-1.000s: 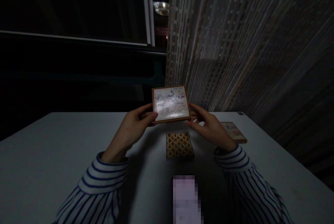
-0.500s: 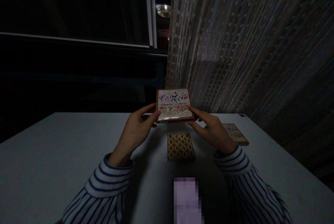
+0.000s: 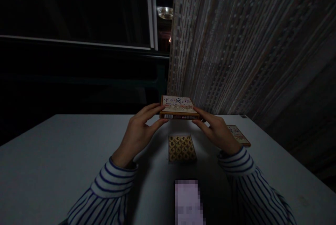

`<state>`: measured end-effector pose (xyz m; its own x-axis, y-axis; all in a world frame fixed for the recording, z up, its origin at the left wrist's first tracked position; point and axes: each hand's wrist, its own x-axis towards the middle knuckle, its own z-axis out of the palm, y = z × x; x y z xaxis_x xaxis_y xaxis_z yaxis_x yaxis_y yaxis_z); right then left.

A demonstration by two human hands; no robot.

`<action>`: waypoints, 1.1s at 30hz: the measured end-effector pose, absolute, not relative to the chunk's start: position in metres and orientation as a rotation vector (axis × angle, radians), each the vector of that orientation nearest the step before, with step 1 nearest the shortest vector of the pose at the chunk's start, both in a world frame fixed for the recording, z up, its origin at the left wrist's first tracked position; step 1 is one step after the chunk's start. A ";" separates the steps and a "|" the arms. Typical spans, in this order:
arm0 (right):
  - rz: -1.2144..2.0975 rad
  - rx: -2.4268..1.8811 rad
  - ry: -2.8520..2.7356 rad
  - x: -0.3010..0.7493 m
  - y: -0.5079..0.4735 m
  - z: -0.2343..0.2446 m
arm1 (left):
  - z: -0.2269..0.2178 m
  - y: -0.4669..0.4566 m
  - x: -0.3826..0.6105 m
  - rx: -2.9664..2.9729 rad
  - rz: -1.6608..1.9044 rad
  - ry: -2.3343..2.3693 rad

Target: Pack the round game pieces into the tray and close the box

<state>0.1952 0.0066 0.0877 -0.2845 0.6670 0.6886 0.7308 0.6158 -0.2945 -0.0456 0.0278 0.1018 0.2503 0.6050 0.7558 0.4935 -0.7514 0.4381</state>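
A Chinese chess box [image 3: 178, 107] is held up above the table, tipped so that its front edge with a barcode shows. My left hand [image 3: 140, 127] grips its left side between thumb and fingers. On the right side, my right hand [image 3: 214, 128] pinches the box near its front corner. Below it, a clear-looking case of round chess pieces [image 3: 182, 148] lies on the table, the pieces set in rows with dark characters on top.
A second box or lid with similar print [image 3: 239, 135] lies on the white table [image 3: 65, 155] beyond my right wrist. A phone-like object with a blurred screen [image 3: 187, 200] is near the front. A string curtain [image 3: 210, 43] hangs behind the table.
The chess box has tilted back, so its top is foreshortened and its front edge now faces me. My left thumb has shifted to the lower front edge.
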 end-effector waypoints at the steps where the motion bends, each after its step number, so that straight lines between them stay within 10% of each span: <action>1: -0.098 -1.098 -2.022 0.195 0.007 0.088 | 0.102 0.028 -0.046 2.418 1.535 1.057; 33: -0.298 -0.948 -1.971 0.204 0.004 0.096 | 0.104 0.026 -0.050 2.319 1.492 1.116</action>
<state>0.2037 0.0040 0.0957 -0.3003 0.5031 0.8104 0.7200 0.6768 -0.1534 -0.0504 0.0265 0.1042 0.2210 0.6642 0.7141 0.4974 -0.7066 0.5033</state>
